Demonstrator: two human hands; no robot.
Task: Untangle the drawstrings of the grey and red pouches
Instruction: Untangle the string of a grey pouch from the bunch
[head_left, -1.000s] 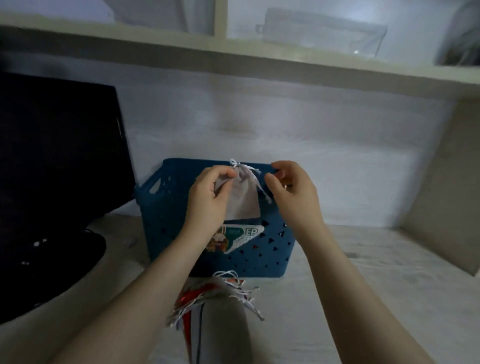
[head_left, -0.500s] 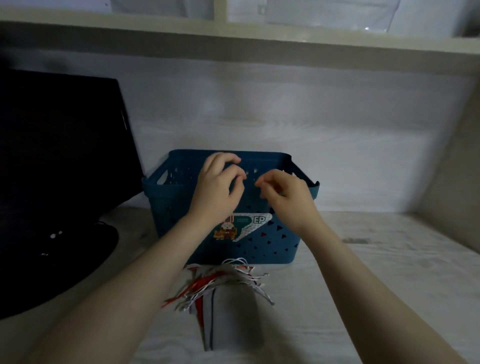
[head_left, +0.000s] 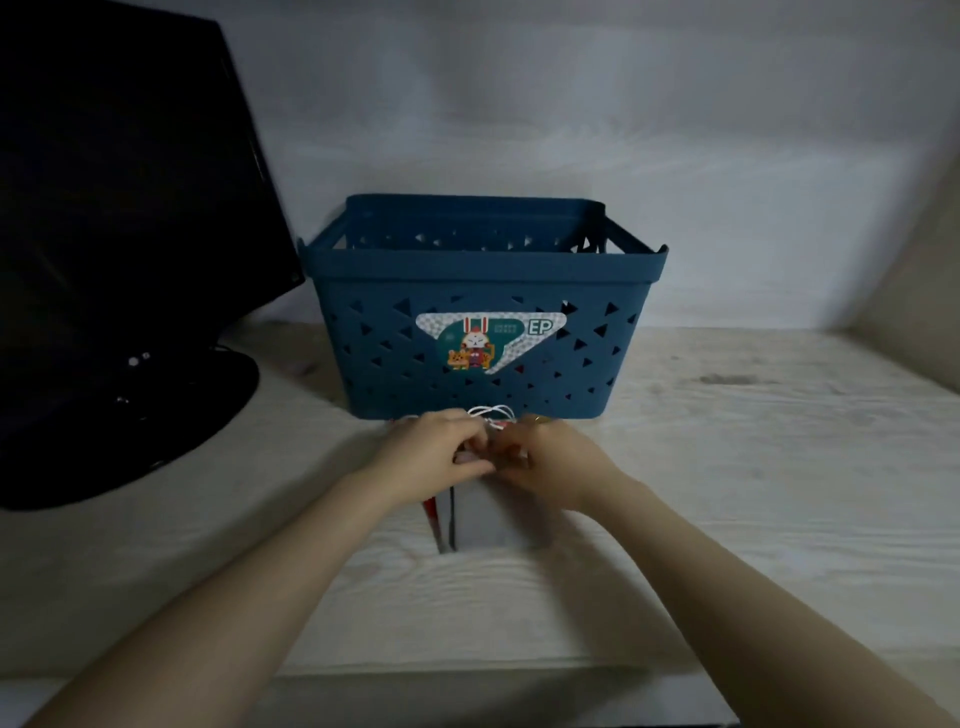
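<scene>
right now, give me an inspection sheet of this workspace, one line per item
surface: pale wood-grain desk, some dark smudges at the right
job's things: stack of pouches lying flat before the basket, grey on top, a red edge at its left; white drawstrings bunched at the far end
clutter: blue basket with a sticker, contents not visible
hands: left hand and right hand meet over the drawstring end, fingers curled; exact grip unclear
cables: nothing seen
surroundings: dark monitor at the left, white wall behind

Both hands cover the pouch tops; the drawstrings (head_left: 491, 414) mostly vanish beneath them, grip unreadable.
</scene>
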